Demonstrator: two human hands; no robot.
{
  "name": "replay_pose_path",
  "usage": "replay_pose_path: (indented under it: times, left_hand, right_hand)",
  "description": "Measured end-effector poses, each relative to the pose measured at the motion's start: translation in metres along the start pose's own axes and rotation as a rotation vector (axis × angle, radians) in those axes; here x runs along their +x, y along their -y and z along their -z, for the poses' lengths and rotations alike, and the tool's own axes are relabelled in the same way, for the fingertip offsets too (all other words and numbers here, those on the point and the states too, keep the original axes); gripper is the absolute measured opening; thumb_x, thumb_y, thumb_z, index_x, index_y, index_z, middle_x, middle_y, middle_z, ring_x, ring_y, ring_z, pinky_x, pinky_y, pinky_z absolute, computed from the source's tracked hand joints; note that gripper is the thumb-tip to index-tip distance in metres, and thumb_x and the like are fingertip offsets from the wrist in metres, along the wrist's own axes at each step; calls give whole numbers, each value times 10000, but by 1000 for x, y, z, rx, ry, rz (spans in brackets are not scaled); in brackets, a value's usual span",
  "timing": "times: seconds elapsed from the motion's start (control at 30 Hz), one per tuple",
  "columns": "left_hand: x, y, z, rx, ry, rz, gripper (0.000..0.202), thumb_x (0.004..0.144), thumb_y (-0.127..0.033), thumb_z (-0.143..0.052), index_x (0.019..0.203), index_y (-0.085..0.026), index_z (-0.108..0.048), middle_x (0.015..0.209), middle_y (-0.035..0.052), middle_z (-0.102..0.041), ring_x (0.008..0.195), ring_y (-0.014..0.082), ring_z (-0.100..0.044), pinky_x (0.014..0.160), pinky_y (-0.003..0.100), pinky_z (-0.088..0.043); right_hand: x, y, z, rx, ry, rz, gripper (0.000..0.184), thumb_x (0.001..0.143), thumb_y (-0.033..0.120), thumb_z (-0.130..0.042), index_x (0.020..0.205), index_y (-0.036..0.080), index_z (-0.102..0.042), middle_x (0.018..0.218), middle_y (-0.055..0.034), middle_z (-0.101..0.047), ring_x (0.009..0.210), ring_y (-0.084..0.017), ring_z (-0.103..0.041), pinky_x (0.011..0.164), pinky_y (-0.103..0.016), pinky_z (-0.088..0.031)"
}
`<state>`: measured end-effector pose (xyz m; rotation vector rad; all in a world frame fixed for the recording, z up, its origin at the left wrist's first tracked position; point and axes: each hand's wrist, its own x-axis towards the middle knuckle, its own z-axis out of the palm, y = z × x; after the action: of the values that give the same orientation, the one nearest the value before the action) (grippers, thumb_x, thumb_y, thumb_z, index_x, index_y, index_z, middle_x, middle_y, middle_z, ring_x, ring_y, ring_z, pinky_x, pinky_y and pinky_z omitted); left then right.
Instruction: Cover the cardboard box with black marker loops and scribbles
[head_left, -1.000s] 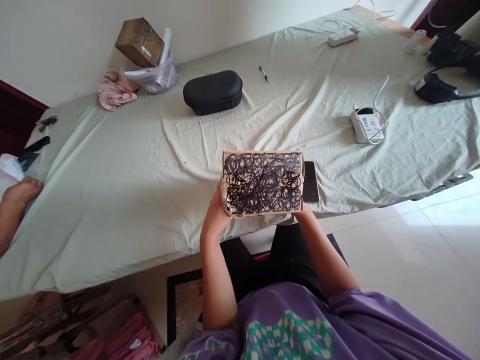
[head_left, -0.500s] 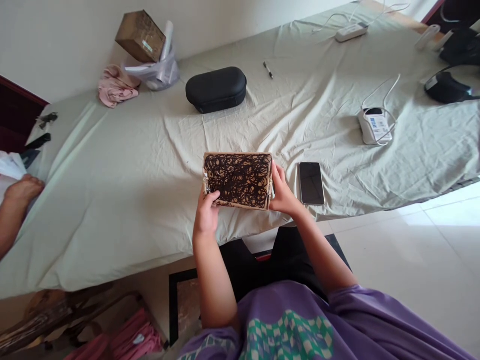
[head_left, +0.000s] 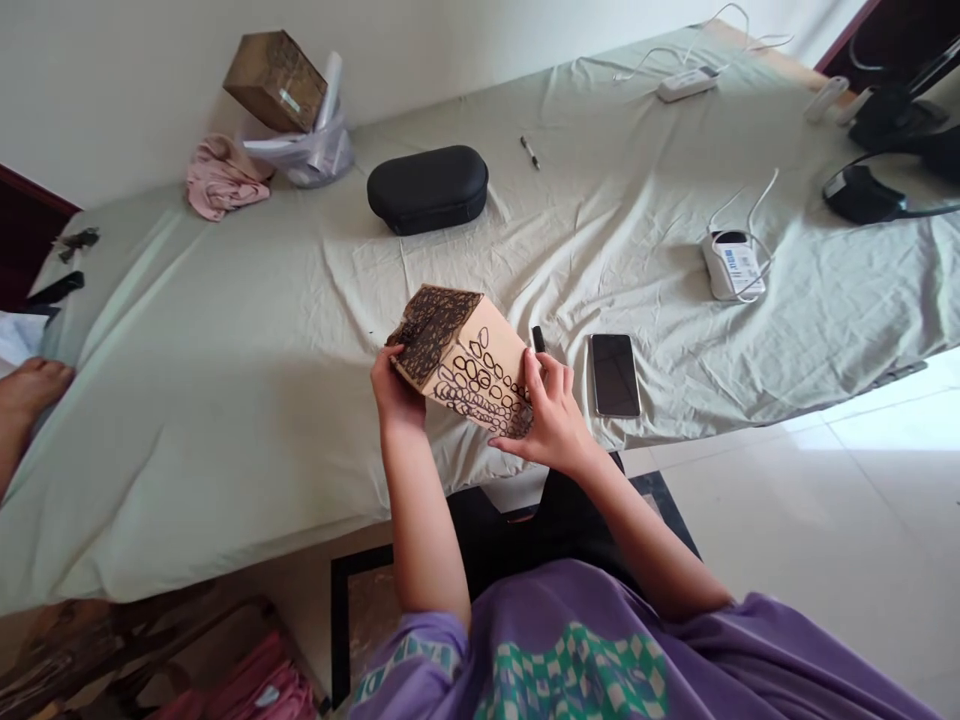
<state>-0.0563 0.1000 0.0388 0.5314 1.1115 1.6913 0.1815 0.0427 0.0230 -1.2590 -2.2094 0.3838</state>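
A cardboard box (head_left: 487,370) is tilted between my two hands above the cloth-covered bed. Dense black scribble covers one face, while the face toward the right carries drawn loops and small circles, with a bare strip near its upper edge. My left hand (head_left: 397,390) grips the scribbled end at the left. Closed on the right end, my right hand (head_left: 551,415) has its thumb along the lower edge and fingers on the side. A black marker (head_left: 538,340) shows just behind the right fingertips, partly hidden. Right of that hand lies a smartphone (head_left: 615,375), dark screen up.
Farther back are a black oval case (head_left: 427,190) and a pen (head_left: 530,153). A white device with a cable (head_left: 735,265) and a power strip (head_left: 688,84) lie right. Another person's hand (head_left: 41,385) rests at the left edge. A carton (head_left: 274,80) stands back left.
The box has been turned and tilted, so the face with loops now shows beside the scribbled one. My right hand has shifted its hold, and the marker has come into view.
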Motion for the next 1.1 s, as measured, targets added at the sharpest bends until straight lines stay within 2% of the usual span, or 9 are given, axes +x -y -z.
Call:
replay_pose_path:
  times: [0.2, 0.3, 0.4, 0.47, 0.57, 0.67, 0.77, 0.87, 1.1]
  left_hand:
    - [14, 24, -28, 4, 130, -85, 688, 899, -816, -584, 1312, -277, -694, 1457, 75, -706, 1507, 332, -560, 1232, 474, -489]
    - [4, 32, -15, 142, 293, -108, 951, 779, -887, -683, 1564, -378, -515, 1659, 56, -542, 1621, 358, -411, 1298, 515, -416]
    - [-2, 37, 5, 258, 425, -142, 1179, 696, -775, -845, 1687, -472, -284, 1801, 7, -316, 1672, 344, -310, 1354, 533, -324]
    - [-1, 38, 12, 280, 459, -153, 1170, 709, -690, -873, 1690, -489, -268, 1814, -17, -280, 1680, 338, -291, 1372, 535, -284]
    - [2, 39, 14, 248, 410, -160, 1094, 734, -667, -836, 1675, -470, -313, 1795, -19, -327, 1672, 328, -311, 1383, 515, -263]
    - [4, 41, 11, 213, 360, -129, 1075, 731, -658, -821, 1667, -441, -338, 1787, -17, -344, 1668, 320, -318, 1384, 491, -262]
    - [6, 42, 10, 203, 313, -89, 1006, 765, -647, -788, 1651, -424, -368, 1769, -6, -379, 1662, 307, -330, 1378, 485, -276]
    - [8, 43, 8, 192, 287, -54, 972, 774, -650, -770, 1636, -404, -395, 1716, 29, -465, 1623, 311, -401, 1362, 491, -304]
    - [11, 44, 1, 131, 280, -26, 889, 757, -663, -790, 1543, -338, -531, 1610, 85, -586, 1583, 313, -462, 1354, 471, -303]
  right_hand:
    - [5, 25, -12, -112, -54, -262, 1477, 775, 827, -762, 1740, 64, 57, 1329, -279, -508, 1180, -456, -502, 1010, -686, -531]
    - [13, 35, -16, -91, -41, -346, 1471, 743, 845, -779, 1755, 93, -22, 1244, -244, -542, 1106, -432, -539, 934, -649, -571]
    - [19, 36, -13, -48, -41, -390, 1409, 751, 852, -760, 1756, 104, -115, 1219, -230, -545, 1091, -428, -564, 891, -623, -587]
    - [19, 27, -9, 36, -57, -360, 1297, 804, 828, -724, 1752, 132, -178, 1214, -211, -554, 1085, -406, -587, 869, -576, -597]
    - [20, -3, -9, 232, -133, -313, 891, 1002, 662, -554, 1719, 206, -287, 1207, -160, -608, 1024, -310, -630, 861, -465, -595]
    - [34, -43, -20, 144, -204, -510, 573, 1073, 474, -441, 1547, 160, -512, 1176, -162, -670, 989, -275, -648, 888, -425, -560]
    - [59, -72, -36, -137, -21, -676, 482, 999, 480, -595, 1308, 115, -652, 1251, -224, -692, 1173, -358, -619, 954, -447, -517]
    - [80, -83, -44, -222, 103, -681, 297, 1020, 356, -560, 1155, 120, -678, 1264, -238, -718, 1213, -362, -619, 982, -424, -487]
    - [75, -92, -31, 208, 3, -721, 326, 1035, 293, -398, 1194, 138, -637, 1053, -183, -787, 915, -285, -694, 814, -361, -481]
